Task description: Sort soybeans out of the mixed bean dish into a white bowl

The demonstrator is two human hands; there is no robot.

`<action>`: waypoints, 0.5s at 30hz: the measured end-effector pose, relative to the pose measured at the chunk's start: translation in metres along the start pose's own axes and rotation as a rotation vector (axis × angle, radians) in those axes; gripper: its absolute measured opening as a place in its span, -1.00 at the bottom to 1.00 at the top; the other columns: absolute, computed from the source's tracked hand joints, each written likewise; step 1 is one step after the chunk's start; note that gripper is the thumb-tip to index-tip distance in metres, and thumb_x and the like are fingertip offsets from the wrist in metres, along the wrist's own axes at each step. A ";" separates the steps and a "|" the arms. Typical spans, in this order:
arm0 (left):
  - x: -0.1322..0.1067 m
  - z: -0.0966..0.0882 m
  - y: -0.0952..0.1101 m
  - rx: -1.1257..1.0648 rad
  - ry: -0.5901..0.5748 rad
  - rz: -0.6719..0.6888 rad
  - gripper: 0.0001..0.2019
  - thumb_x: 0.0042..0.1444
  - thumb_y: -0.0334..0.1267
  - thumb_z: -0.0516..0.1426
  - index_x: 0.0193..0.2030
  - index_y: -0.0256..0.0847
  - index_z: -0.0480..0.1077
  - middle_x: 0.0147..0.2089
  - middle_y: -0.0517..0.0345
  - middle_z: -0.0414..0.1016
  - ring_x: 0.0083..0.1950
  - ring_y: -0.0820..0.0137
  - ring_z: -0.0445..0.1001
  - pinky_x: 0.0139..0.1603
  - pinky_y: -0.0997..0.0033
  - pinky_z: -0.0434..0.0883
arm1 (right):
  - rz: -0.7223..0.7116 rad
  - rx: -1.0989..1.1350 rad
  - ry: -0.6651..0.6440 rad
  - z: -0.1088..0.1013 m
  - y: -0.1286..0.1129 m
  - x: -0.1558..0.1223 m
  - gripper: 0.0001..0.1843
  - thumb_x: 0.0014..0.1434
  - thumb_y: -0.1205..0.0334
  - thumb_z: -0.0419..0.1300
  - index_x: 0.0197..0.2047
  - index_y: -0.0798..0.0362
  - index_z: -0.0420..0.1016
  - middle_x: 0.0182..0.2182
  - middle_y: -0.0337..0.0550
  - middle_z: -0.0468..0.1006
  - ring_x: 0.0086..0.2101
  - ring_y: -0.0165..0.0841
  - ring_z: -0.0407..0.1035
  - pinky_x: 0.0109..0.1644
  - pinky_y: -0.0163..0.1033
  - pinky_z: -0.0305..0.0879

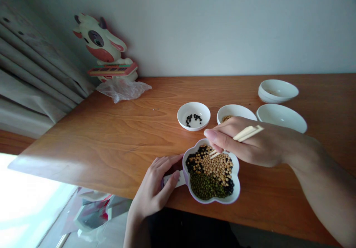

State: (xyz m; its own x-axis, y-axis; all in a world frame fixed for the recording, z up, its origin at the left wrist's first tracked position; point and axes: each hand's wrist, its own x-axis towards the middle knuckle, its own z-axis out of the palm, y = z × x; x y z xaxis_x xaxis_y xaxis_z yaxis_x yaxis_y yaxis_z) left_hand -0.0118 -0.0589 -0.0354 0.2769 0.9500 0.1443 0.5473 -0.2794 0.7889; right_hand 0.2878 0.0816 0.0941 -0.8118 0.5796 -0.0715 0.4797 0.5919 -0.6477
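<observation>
My left hand (155,185) grips the white handle (174,179) of a flower-shaped white dish with a purple rim (236,181). The dish holds yellow soybeans (215,166), green mung beans (207,186) and black beans (193,162). Above it, my right hand (244,140) holds wooden chopsticks (247,133), their tips among the soybeans. Beyond that hand sit a small white dish (194,107) with a few black beans (194,119) and a white bowl (236,110) holding soybeans, partly hidden by my fingers.
A white bowl (280,116) and stacked white bowls (278,91) stand at the far right of the wooden table (111,136). A cow figure (102,43) and a plastic bag (124,90) stand at the back left, beside a curtain (33,66).
</observation>
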 end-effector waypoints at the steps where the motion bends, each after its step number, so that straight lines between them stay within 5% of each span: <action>1: 0.000 0.000 0.000 0.001 0.004 0.000 -0.50 0.65 -0.08 0.12 0.63 0.07 0.40 0.43 -0.03 0.65 0.28 0.05 0.66 0.29 0.03 0.48 | -0.003 -0.002 0.000 0.001 0.000 0.001 -0.15 0.59 -0.45 -0.14 -0.32 0.02 0.62 -0.57 -0.22 0.44 -0.51 -0.35 0.27 -0.36 -0.14 0.11; 15: -0.001 -0.001 -0.002 0.004 0.011 0.018 -0.49 0.64 -0.08 0.12 0.64 0.07 0.39 0.42 -0.03 0.66 0.25 0.06 0.68 0.27 0.03 0.50 | 0.020 0.005 -0.004 -0.003 -0.004 0.000 -0.16 0.59 -0.45 -0.13 -0.33 0.02 0.60 -0.55 -0.22 0.43 -0.51 -0.34 0.26 -0.34 -0.13 0.11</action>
State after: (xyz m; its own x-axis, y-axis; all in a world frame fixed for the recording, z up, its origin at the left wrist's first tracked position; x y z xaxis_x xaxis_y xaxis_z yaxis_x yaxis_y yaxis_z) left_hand -0.0136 -0.0590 -0.0365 0.2785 0.9462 0.1648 0.5453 -0.2971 0.7838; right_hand 0.2871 0.0807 0.0984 -0.8033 0.5892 -0.0871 0.4941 0.5776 -0.6498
